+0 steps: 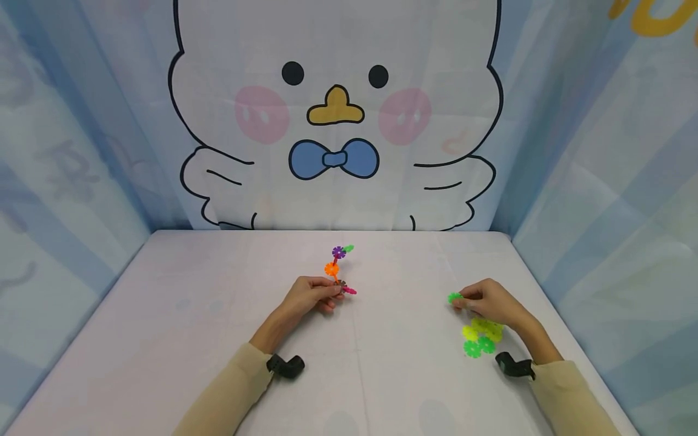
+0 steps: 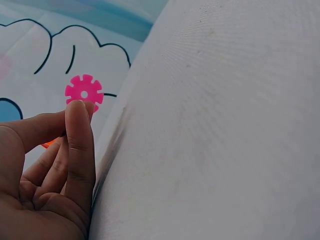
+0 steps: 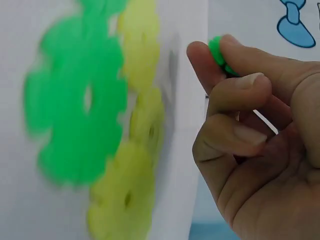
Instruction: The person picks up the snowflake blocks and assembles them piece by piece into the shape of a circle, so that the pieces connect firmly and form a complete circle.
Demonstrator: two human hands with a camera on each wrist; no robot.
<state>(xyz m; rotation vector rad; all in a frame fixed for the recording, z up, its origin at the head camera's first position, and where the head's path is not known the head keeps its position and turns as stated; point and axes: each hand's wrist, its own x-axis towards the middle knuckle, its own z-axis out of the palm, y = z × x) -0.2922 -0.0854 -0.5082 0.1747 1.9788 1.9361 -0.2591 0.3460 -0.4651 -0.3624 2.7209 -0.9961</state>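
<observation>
My left hand (image 1: 311, 297) pinches the near end of a chain of notched plastic discs. The chain has a purple disc (image 1: 339, 252), an orange disc (image 1: 331, 269) and a pink disc (image 2: 84, 92), with a green disc (image 1: 349, 248) at its far end. Part of it is hidden by the fingers. Off to the right, my right hand (image 1: 491, 301) pinches a single green disc (image 3: 216, 50) between thumb and forefinger, its other fingers curled. Just below that hand lie loose yellow discs (image 1: 470, 333) and green discs (image 1: 472, 349).
The white tabletop (image 1: 403, 363) reaches back to a cloth backdrop (image 1: 338, 194) with a cartoon figure. Cloth walls stand on the left and right. A black wrist camera (image 1: 286, 366) sits on the left wrist, another black camera (image 1: 514, 365) on the right.
</observation>
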